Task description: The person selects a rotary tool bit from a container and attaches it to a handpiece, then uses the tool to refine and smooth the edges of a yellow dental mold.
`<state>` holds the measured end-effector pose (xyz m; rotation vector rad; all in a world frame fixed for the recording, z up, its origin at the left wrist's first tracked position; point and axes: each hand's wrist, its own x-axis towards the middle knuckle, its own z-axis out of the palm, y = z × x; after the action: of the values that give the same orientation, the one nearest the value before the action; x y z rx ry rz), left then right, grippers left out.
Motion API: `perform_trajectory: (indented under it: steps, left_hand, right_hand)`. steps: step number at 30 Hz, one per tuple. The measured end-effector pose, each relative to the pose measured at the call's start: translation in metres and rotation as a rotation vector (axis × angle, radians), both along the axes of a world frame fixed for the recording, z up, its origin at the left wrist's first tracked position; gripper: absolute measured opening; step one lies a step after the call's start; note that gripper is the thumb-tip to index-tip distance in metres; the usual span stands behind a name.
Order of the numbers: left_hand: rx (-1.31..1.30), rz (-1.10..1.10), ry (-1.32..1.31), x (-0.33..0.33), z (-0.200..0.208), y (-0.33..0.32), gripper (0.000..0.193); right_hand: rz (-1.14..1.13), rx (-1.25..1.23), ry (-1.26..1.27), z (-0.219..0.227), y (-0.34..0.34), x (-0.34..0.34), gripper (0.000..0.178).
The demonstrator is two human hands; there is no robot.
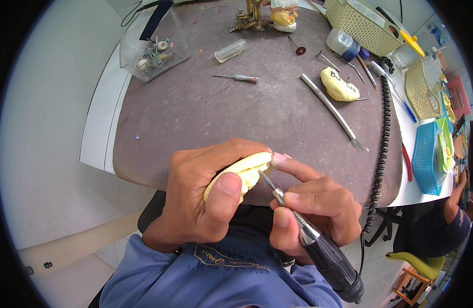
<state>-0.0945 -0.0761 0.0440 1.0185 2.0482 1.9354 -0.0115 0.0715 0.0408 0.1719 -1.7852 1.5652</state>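
My left hand point(198, 192) is closed round a pale yellow dental cast point(249, 177), its thumb pressed over the row of moulded teeth. In my right hand point(323, 205) is a black and silver rotary handpiece point(326, 256), gripped like a pen with its body slanting down to the right. The handpiece's thin bur reaches the cast's right end; whether it touches the plaster I cannot tell. My right index fingertip rests against that end of the cast. Both hands are just in front of the table's near edge.
On the brown table mat point(195, 118) lie a plaster knife point(331, 110), a second yellow cast point(339, 84), a small screwdriver-like tool point(236, 77) and a clear tube point(230, 51). A coiled black cord point(384, 138) runs down the right. Baskets point(426, 156) line that side; a person point(437, 220) sits beyond.
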Motion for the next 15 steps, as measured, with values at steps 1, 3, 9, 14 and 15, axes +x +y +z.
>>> perform_trajectory:
  steps: [1, 3, 9, 14, 15]
  left_hand:
    - [0.001, 0.002, 0.003, 0.0, -0.001, 0.0, 0.043]
    - [0.015, 0.008, -0.002, 0.001, 0.0, 0.001, 0.043]
    - [-0.015, 0.033, -0.062, 0.004, 0.005, 0.001, 0.042]
    - [-0.119, 0.1, -0.092, 0.008, 0.01, 0.005, 0.067]
    - [-0.108, 0.105, -0.086, 0.008, 0.009, 0.006, 0.068]
  right_hand:
    - [0.001, 0.0, -0.001, 0.0, 0.0, 0.0, 0.018]
    - [0.008, 0.003, -0.01, 0.002, 0.0, 0.001, 0.018]
    - [-0.005, -0.011, -0.01, 0.001, -0.003, 0.0, 0.017]
    - [-0.004, -0.025, 0.024, 0.0, 0.0, 0.0, 0.017]
    - [0.006, -0.013, 0.017, 0.001, 0.001, 0.001, 0.017]
